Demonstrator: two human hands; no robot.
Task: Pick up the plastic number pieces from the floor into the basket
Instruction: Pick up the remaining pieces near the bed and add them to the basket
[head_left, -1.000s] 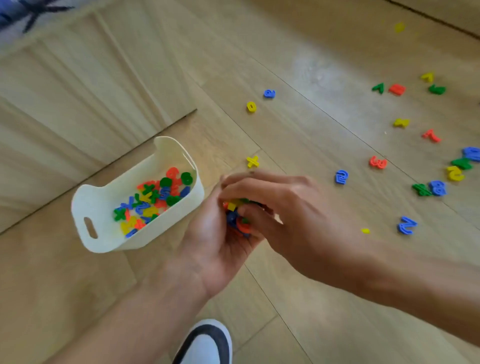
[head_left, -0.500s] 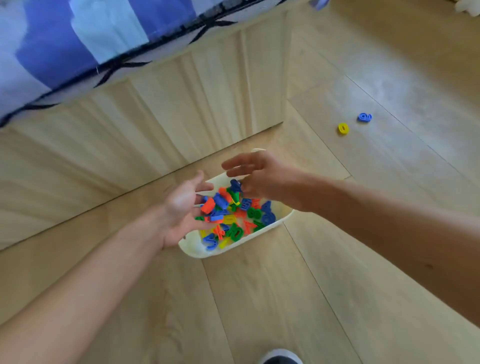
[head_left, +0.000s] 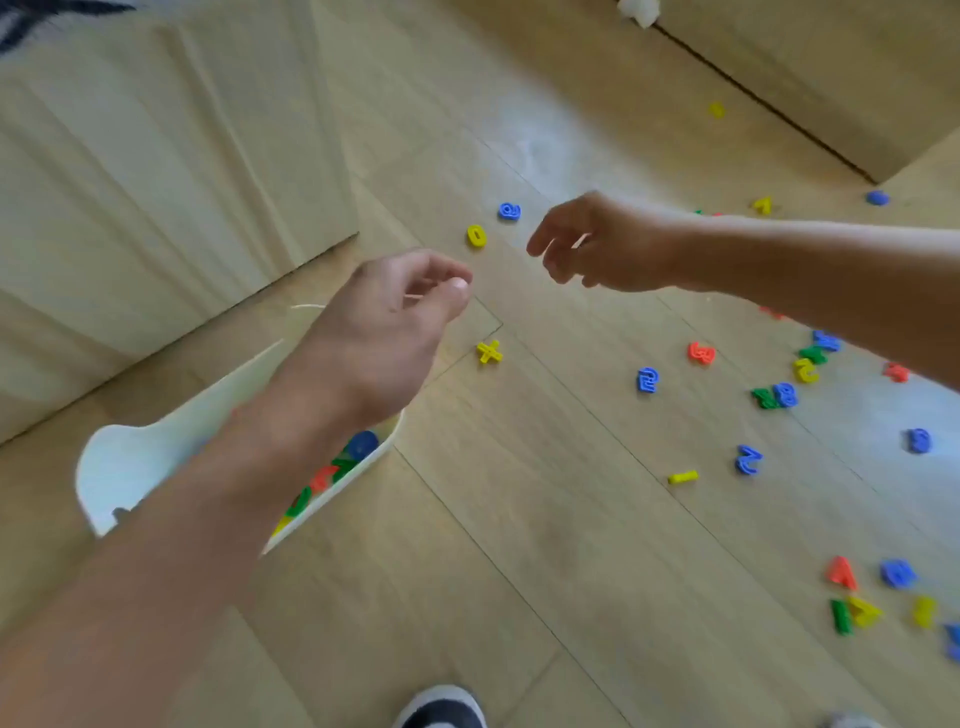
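The left hand (head_left: 382, 338) hangs above the floor (head_left: 519, 571), its fingers (head_left: 431, 262) loosely curled toward the thumb with nothing seen between them. The right hand (head_left: 608, 244) reaches in from the right at about the same height; its fingers (head_left: 545, 236) droop relaxed and hold nothing.

Between the two sets of fingertips, on the floor, lies a yellow 0 (head_left: 476, 235), with a blue number (head_left: 509, 211) just beyond it, near the right fingers. Just below the left fingers lies a yellow plus sign (head_left: 489, 352).

Behind the left fingers, under the wrist and forearm, stands the white basket (head_left: 130, 457); coloured pieces (head_left: 332, 475) show inside it along its right wall.

Farther right of both hands more numbers are scattered on the floor: a red 3 (head_left: 701, 353), a blue 2 (head_left: 647, 379), a yellow bar (head_left: 682, 476) and a mixed cluster (head_left: 779, 396) under the right forearm. Their shapes are blurred.

A pale wooden panel (head_left: 156, 156) rises left of the hands, and a shoe (head_left: 441, 709) shows at the bottom edge.
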